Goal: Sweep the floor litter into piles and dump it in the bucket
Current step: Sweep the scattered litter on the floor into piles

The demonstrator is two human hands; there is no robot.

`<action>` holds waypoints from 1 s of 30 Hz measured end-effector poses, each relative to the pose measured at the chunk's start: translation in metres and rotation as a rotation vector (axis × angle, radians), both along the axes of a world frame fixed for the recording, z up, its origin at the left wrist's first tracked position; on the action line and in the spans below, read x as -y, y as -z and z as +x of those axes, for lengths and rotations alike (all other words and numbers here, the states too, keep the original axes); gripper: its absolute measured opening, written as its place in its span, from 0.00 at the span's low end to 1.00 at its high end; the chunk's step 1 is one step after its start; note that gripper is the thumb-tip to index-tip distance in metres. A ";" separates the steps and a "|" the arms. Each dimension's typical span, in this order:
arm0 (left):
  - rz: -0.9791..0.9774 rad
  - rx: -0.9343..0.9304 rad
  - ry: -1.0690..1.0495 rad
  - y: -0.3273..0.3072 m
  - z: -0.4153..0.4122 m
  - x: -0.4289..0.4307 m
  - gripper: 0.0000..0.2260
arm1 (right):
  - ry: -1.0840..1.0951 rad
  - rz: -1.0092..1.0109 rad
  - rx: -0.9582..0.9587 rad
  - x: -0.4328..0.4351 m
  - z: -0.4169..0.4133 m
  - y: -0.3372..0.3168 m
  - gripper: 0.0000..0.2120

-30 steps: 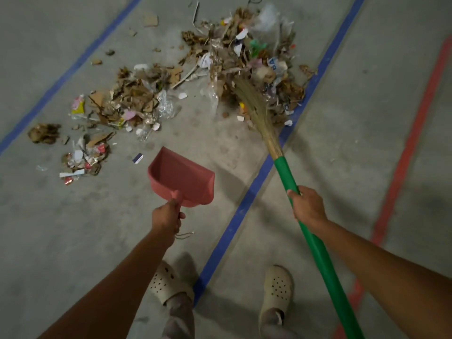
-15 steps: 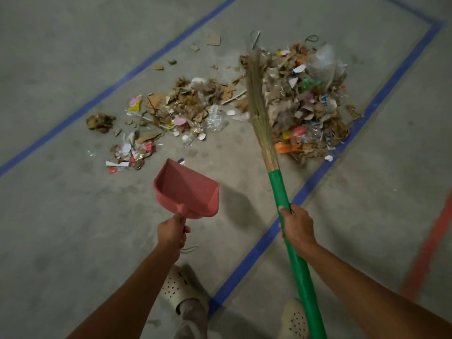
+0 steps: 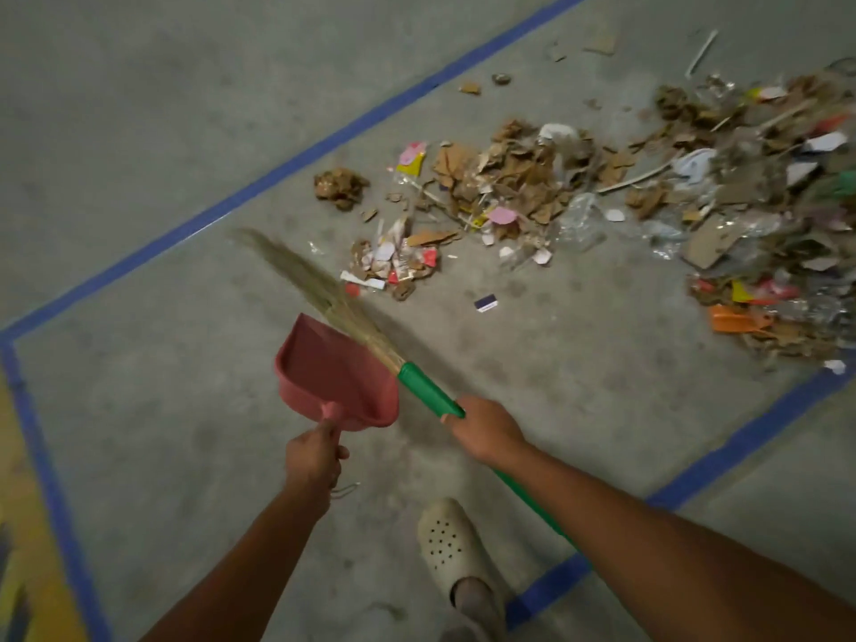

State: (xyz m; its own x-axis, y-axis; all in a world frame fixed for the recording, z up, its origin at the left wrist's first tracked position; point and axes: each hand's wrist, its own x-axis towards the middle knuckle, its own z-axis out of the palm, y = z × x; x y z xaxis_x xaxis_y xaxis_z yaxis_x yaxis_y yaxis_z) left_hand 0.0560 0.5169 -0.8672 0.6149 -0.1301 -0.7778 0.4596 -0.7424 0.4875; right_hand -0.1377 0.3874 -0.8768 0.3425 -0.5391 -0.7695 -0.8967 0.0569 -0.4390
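My left hand (image 3: 315, 458) grips the handle of a red dustpan (image 3: 333, 375), held above the floor with its mouth facing away from me. My right hand (image 3: 486, 426) grips the green handle of a broom (image 3: 428, 389). The straw bristles (image 3: 301, 275) cross over the dustpan and point up-left, just left of a small clump of litter (image 3: 393, 266). A long spread of cardboard scraps, plastic and paper (image 3: 523, 187) lies beyond, thickening into a large pile (image 3: 764, 224) at the right edge. No bucket is in view.
Blue tape lines (image 3: 287, 164) mark a box on the grey concrete floor; one runs down the left side (image 3: 46, 479), another at lower right (image 3: 718, 461). A yellow area (image 3: 28, 549) lies at far left. My foot in a pale clog (image 3: 451, 549) stands below my hands.
The broom has swung from the big pile on the right over to the left, its bristles now beside the small clump. My view has shifted left, and the dustpan stays held up.
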 end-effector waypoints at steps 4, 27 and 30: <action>0.032 0.033 0.014 0.014 0.036 -0.002 0.26 | 0.051 0.080 -0.141 0.018 0.051 0.034 0.17; -0.075 -0.024 0.227 -0.007 0.007 0.160 0.23 | 1.095 -0.109 0.095 0.023 -0.031 -0.035 0.09; -0.057 -0.001 0.241 -0.012 0.002 0.170 0.21 | 1.177 -0.110 0.117 0.035 -0.031 -0.035 0.11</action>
